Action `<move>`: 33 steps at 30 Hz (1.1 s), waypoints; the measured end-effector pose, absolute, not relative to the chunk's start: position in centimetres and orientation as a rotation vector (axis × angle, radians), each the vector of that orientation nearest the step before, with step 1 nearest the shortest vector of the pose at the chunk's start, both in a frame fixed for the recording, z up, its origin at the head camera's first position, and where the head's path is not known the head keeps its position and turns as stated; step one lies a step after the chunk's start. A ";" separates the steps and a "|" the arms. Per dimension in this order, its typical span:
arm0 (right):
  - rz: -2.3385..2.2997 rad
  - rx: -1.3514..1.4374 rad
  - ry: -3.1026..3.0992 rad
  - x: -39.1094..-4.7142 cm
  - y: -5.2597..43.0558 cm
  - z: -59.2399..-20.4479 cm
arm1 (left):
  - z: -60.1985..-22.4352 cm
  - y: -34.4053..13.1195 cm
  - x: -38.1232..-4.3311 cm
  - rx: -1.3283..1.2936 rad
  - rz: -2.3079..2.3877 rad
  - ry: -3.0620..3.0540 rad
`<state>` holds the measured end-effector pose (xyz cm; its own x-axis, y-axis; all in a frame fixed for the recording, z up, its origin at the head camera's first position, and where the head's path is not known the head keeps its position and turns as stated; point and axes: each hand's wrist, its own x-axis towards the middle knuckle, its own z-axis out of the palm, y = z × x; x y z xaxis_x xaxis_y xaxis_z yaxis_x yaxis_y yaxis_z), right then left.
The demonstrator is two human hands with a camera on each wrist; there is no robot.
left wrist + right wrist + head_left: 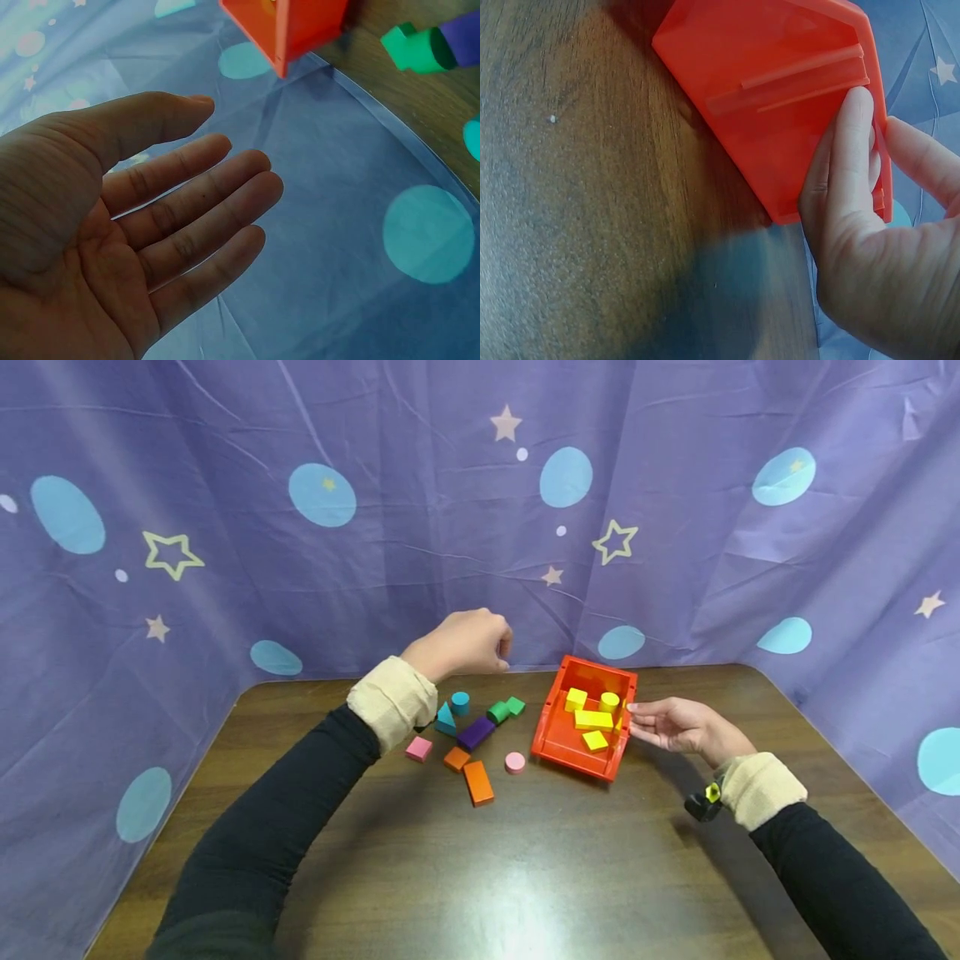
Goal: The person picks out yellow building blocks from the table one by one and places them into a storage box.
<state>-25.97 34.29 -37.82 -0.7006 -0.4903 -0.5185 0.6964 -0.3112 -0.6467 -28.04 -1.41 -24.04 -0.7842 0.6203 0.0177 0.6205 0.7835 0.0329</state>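
A red plastic bin (551, 739) stands on the table with several yellow blocks (593, 720) inside. My right hand (686, 729) pinches the bin's right wall, the thumb on the rim's edge and the fingers against the outside, as the right wrist view shows. My left hand (468, 643) hovers past the loose blocks, left of the bin, near the table's back edge. In the left wrist view its palm and loosely bent fingers (217, 199) hold nothing. Below it lie a blue cylinder (461, 702), a blue triangle (446, 720) and two green blocks (498, 712).
A purple block (476, 733), two orange blocks (478, 783), a pink square block (418, 748) and a pink round block (514, 763) lie left of the bin. The brown table (450, 877) meets a purple star-patterned curtain (450, 485) at the back and sides.
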 end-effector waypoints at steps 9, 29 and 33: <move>-2.055 0.291 1.135 -25.9 34.3 -37.8 | -24.6 -3.6 -28.0 -0.959 -0.064 -3.005; -2.079 0.365 1.167 -25.6 34.1 -37.7 | -28.1 -8.6 -28.8 -0.880 -0.182 -3.174; -2.076 0.343 1.160 -25.6 34.2 -37.8 | -29.2 -9.5 -29.1 -0.878 -0.167 -3.190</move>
